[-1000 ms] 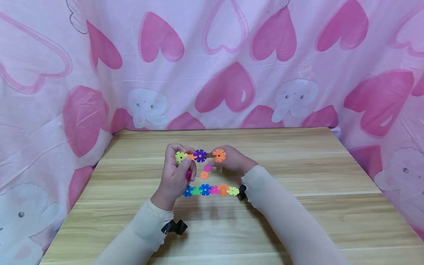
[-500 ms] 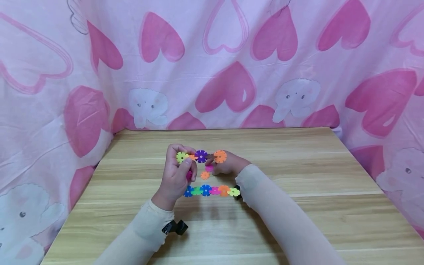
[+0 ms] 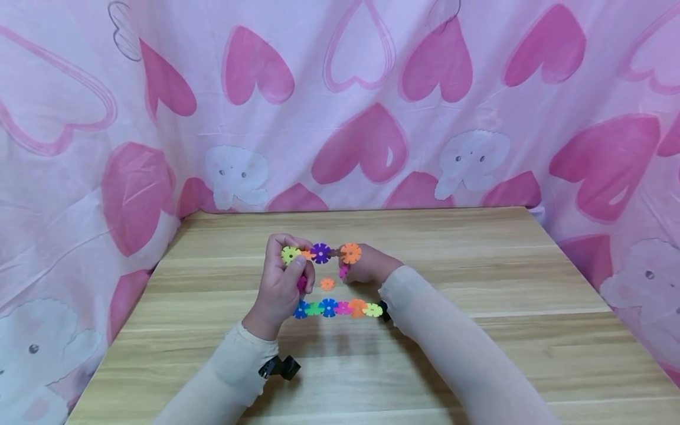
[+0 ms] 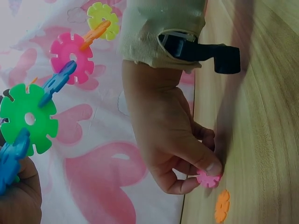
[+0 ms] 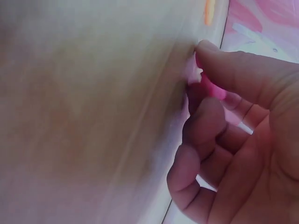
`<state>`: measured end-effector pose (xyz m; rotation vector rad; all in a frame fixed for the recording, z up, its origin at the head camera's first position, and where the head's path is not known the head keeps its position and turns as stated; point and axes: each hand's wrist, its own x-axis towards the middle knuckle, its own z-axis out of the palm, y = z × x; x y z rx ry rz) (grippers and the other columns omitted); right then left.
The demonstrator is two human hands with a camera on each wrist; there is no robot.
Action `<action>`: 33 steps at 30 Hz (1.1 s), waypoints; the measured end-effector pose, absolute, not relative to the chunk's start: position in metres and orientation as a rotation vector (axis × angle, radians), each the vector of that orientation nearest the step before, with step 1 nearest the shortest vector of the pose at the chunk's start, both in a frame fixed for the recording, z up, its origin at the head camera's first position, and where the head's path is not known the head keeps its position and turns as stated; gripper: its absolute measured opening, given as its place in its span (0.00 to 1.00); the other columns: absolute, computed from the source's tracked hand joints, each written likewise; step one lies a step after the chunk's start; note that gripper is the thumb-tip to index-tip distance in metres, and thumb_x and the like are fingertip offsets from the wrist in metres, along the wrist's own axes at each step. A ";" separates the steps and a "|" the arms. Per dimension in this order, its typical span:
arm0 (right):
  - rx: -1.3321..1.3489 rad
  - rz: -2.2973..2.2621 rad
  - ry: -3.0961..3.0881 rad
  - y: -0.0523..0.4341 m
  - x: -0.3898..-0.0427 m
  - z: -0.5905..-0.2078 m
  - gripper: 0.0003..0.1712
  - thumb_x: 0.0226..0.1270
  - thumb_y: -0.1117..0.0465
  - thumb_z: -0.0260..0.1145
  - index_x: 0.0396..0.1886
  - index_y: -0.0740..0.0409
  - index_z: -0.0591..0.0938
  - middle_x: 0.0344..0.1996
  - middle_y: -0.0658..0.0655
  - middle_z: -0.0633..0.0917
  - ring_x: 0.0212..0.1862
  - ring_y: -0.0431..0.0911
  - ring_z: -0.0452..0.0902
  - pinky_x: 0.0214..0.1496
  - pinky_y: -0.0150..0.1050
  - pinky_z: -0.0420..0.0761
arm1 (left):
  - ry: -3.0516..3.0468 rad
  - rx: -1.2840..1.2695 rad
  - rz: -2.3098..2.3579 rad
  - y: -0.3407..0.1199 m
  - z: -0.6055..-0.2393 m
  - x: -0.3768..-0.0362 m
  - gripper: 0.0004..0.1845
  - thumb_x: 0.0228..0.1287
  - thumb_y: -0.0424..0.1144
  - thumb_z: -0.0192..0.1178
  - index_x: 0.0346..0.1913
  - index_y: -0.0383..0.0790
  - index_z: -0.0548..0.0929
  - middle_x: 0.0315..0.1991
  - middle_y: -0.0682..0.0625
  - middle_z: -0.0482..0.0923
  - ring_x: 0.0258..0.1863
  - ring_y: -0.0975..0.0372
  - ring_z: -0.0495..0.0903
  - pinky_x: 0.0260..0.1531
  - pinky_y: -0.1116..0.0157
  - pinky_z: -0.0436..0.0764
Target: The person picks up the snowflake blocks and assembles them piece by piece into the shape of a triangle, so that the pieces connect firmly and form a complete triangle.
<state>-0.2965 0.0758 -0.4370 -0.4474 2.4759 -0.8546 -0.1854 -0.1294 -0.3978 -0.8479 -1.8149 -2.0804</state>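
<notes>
My left hand (image 3: pixel 297 261) grips the left end of a frame of snap-together flower discs, held upright over the wooden table (image 3: pixel 478 265). Its top row (image 3: pixel 321 252) runs yellow, purple, orange. The bottom row (image 3: pixel 336 308) runs blue, green, blue, pink, orange, yellow, and appears close up in the left wrist view as the green disc (image 4: pixel 29 122) and its neighbours. My right hand (image 3: pixel 346 273) is down at the table just under the top row's orange end, pinching a small pink disc (image 3: pixel 343 271) (image 4: pixel 208 178) (image 5: pixel 210 86). A loose orange disc (image 3: pixel 327 284) (image 4: pixel 222 206) lies flat beside it.
Pink cloth with hearts and elephants (image 3: pixel 372 118) hangs behind the table and on both sides. Black camera clips sit at my left wrist (image 3: pixel 280 366) and my right wrist (image 4: pixel 219 53). Bare wood stretches to the right and towards me.
My right hand has dropped from the top row's orange disc to the table and pinched the pink disc, drawing it slightly right, away from the loose orange one. My left hand stays put.
</notes>
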 end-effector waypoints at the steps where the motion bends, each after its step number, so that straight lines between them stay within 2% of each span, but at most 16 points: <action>1: -0.456 -0.868 2.471 0.077 -0.295 -0.437 0.11 0.64 0.67 0.76 0.45 0.52 0.89 0.36 0.53 0.84 0.41 0.49 0.79 0.56 0.47 0.80 | -1.813 -0.844 -2.084 -0.129 -0.398 -0.185 0.08 0.80 0.27 0.41 0.52 0.42 0.60 0.51 0.54 0.74 0.15 0.62 0.70 0.09 0.68 0.69; 3: -0.513 -0.890 2.455 0.081 -0.293 -0.438 0.04 0.66 0.66 0.75 0.37 0.56 0.87 0.33 0.54 0.83 0.38 0.49 0.78 0.51 0.46 0.80 | -1.813 -0.835 -2.089 -0.129 -0.397 -0.185 0.08 0.80 0.27 0.41 0.52 0.43 0.60 0.51 0.54 0.74 0.15 0.62 0.71 0.10 0.69 0.69; 4: -0.519 -0.917 2.446 0.083 -0.292 -0.438 0.05 0.66 0.66 0.76 0.38 0.56 0.87 0.32 0.54 0.83 0.37 0.49 0.78 0.49 0.45 0.80 | -1.813 -0.828 -2.092 -0.130 -0.398 -0.185 0.08 0.80 0.27 0.41 0.52 0.43 0.60 0.51 0.54 0.74 0.16 0.62 0.71 0.10 0.69 0.69; 6: -0.533 -0.962 2.443 0.088 -0.288 -0.437 0.10 0.66 0.64 0.76 0.45 0.55 0.87 0.30 0.54 0.82 0.34 0.48 0.78 0.45 0.43 0.81 | -1.819 -0.813 -2.095 -0.130 -0.398 -0.185 0.08 0.80 0.28 0.41 0.52 0.43 0.60 0.51 0.54 0.74 0.16 0.62 0.71 0.10 0.69 0.69; 7: -0.522 -1.003 2.429 0.091 -0.286 -0.436 0.16 0.67 0.63 0.76 0.53 0.56 0.86 0.29 0.54 0.83 0.33 0.48 0.79 0.44 0.43 0.82 | -1.823 -0.805 -2.094 -0.131 -0.398 -0.185 0.08 0.80 0.28 0.41 0.52 0.43 0.60 0.51 0.54 0.74 0.16 0.62 0.71 0.10 0.69 0.69; 9: -0.497 -1.076 2.431 0.098 -0.282 -0.431 0.29 0.68 0.61 0.75 0.68 0.56 0.79 0.28 0.55 0.83 0.31 0.48 0.80 0.42 0.42 0.84 | -1.828 -0.791 -2.092 -0.131 -0.398 -0.185 0.07 0.81 0.28 0.41 0.52 0.43 0.60 0.51 0.54 0.74 0.16 0.62 0.71 0.10 0.69 0.69; 11: -0.485 -1.182 2.421 0.104 -0.277 -0.424 0.36 0.69 0.62 0.74 0.74 0.56 0.72 0.27 0.58 0.85 0.31 0.52 0.82 0.42 0.44 0.87 | -1.831 -0.780 -2.088 -0.131 -0.398 -0.185 0.07 0.81 0.28 0.41 0.53 0.42 0.60 0.51 0.55 0.75 0.15 0.63 0.71 0.10 0.69 0.69; 13: -0.500 -1.297 2.407 0.111 -0.273 -0.416 0.34 0.70 0.63 0.73 0.73 0.58 0.73 0.28 0.61 0.86 0.32 0.56 0.84 0.44 0.47 0.89 | -1.827 -0.778 -2.083 -0.132 -0.397 -0.186 0.06 0.81 0.28 0.41 0.53 0.40 0.60 0.50 0.55 0.75 0.15 0.63 0.71 0.10 0.69 0.68; 15: -0.526 -1.391 2.411 0.117 -0.267 -0.406 0.25 0.69 0.62 0.73 0.64 0.55 0.79 0.29 0.61 0.86 0.34 0.57 0.84 0.44 0.50 0.89 | -1.817 -0.786 -2.085 -0.131 -0.397 -0.187 0.05 0.81 0.29 0.41 0.53 0.39 0.59 0.50 0.55 0.75 0.15 0.63 0.71 0.09 0.69 0.67; 18: -0.604 -1.497 2.418 0.127 -0.257 -0.391 0.19 0.69 0.64 0.74 0.57 0.52 0.83 0.31 0.60 0.84 0.34 0.55 0.82 0.39 0.47 0.88 | -1.804 -0.796 -2.086 -0.132 -0.396 -0.187 0.05 0.82 0.29 0.41 0.52 0.39 0.59 0.50 0.54 0.75 0.15 0.63 0.71 0.09 0.69 0.67; 20: -0.660 -1.544 2.426 0.133 -0.249 -0.382 0.20 0.69 0.66 0.73 0.58 0.51 0.83 0.33 0.59 0.84 0.35 0.54 0.81 0.37 0.42 0.86 | -1.798 -0.800 -2.086 -0.131 -0.396 -0.187 0.05 0.82 0.29 0.41 0.52 0.40 0.60 0.50 0.54 0.75 0.15 0.63 0.71 0.09 0.69 0.67; 23: -0.737 -1.637 2.397 0.139 -0.236 -0.369 0.23 0.68 0.69 0.72 0.62 0.55 0.82 0.37 0.59 0.83 0.36 0.53 0.81 0.37 0.38 0.86 | -1.794 -0.800 -2.080 -0.132 -0.396 -0.187 0.05 0.81 0.28 0.41 0.52 0.39 0.59 0.51 0.54 0.75 0.16 0.63 0.71 0.09 0.69 0.67; 28: -0.796 -1.794 2.267 0.143 -0.220 -0.356 0.24 0.68 0.72 0.71 0.63 0.65 0.81 0.37 0.58 0.84 0.36 0.48 0.83 0.41 0.38 0.88 | -1.802 -0.800 -2.066 -0.131 -0.397 -0.187 0.06 0.81 0.28 0.41 0.52 0.35 0.57 0.52 0.54 0.74 0.15 0.63 0.71 0.09 0.69 0.68; 33: -0.882 -1.833 2.167 0.145 -0.215 -0.354 0.21 0.71 0.72 0.69 0.62 0.71 0.80 0.38 0.56 0.86 0.36 0.45 0.84 0.41 0.38 0.88 | -1.784 -0.829 -2.061 -0.130 -0.397 -0.187 0.07 0.80 0.27 0.41 0.53 0.38 0.58 0.52 0.53 0.74 0.16 0.62 0.71 0.09 0.69 0.69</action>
